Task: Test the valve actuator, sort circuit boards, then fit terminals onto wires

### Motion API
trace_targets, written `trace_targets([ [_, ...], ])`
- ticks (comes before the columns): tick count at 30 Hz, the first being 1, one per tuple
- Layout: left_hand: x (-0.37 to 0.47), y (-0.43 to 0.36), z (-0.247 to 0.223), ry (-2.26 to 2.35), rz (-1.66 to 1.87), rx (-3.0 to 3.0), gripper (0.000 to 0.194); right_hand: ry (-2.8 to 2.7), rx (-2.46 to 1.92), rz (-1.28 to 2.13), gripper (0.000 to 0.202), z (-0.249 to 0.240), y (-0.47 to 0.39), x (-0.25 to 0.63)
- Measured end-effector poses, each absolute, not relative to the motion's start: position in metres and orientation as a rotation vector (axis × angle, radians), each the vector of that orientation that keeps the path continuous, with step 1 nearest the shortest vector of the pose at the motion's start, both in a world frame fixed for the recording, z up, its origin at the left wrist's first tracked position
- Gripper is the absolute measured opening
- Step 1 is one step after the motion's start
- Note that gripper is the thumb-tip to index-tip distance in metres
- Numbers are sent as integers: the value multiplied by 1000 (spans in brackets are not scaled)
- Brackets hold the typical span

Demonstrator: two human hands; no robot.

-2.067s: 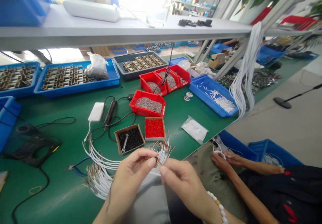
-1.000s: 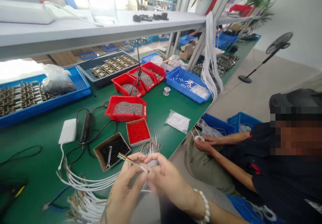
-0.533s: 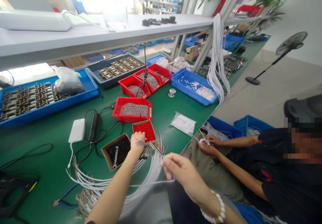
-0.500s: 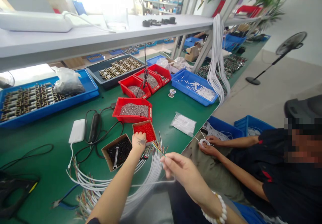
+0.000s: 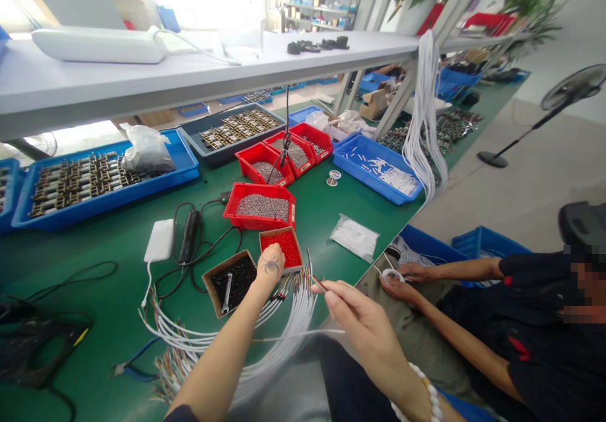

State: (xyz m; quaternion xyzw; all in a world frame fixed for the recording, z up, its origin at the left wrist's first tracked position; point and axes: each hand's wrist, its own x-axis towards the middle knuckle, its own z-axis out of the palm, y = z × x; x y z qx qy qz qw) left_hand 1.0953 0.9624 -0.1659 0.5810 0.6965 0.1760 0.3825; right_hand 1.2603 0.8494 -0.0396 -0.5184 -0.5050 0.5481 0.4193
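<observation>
My left hand (image 5: 271, 263) is closed, knuckles up, at the left side of a small carton of red pieces (image 5: 286, 246). Its fingertips are hidden, so whatever they hold cannot be made out. My right hand (image 5: 362, 314) pinches a white cable (image 5: 326, 331) near its thin coloured wires (image 5: 320, 284), which stick out past the thumb and forefinger. Below both hands, a bundle of white cables (image 5: 291, 327) with frayed coloured ends curves over the table edge. A carton of black pieces (image 5: 237, 277) with a wrench (image 5: 228, 292) on top stands left of my left hand.
Red bins (image 5: 259, 222) of small metal parts stand behind the cartons. A solder spool (image 5: 333, 178), a bag of white pieces (image 5: 354, 237) and blue trays (image 5: 341, 156) lie beyond. Blue-handled pliers (image 5: 137, 368) rest at left. At right a co-worker's hands (image 5: 402, 283) hold a white ring-shaped coil.
The camera has turned slightly left, so the scene sits further right. My left hand stays at the red pieces, and my right hand still pinches the wires, now tilted toward the upper left.
</observation>
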Motion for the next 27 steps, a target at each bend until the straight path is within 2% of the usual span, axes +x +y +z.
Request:
trace_targets([
  [4, 1090, 928, -118, 1547, 824, 1218, 24, -1447, -1339, 1343, 27, -31, 850, 1262],
  [8, 1086, 875, -67, 1301, 1063, 969, 35, -1641, -1297, 1299, 28, -17, 849, 1256],
  [10, 1087, 854, -51, 1193, 1154, 794, 33, -1737, -1236, 1271, 31, -12, 849, 1251],
  [16, 1088, 828, -36, 860, 1303, 471, 10, -1862, -1112, 1285, 40, -5, 849, 1239],
  [23, 1085, 822, -28, 863, 1327, 558, 8, -1879, -1070, 1350, 39, 0, 848, 1235],
  [27, 1082, 821, -27, 876, 1323, 702, 4, -1837, -1062, 1505, 40, 1, 850, 1238],
])
